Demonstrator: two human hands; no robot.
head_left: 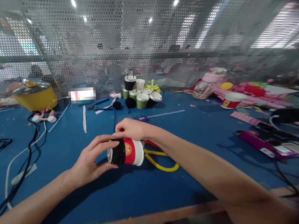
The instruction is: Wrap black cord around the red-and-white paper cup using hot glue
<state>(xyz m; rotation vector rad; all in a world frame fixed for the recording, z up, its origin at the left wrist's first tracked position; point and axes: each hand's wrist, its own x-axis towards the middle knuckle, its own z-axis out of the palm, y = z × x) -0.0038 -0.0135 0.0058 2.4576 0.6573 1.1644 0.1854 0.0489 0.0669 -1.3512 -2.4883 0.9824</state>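
A red and white paper cup lies on its side above the blue table, part of it wrapped in black yarn. My left hand grips the cup's wrapped end between thumb and fingers. My right hand is closed just above the cup, fingers pinched on the black yarn strand that runs back to a small black yarn ball. Yellow-handled scissors lie right behind the cup.
A cluster of wrapped paper cups with handles stands at the back centre. A yellow pot sits at the back left, with cables trailing forward. Pink packaging and another red cup lie at the right. A perforated metal screen closes the back.
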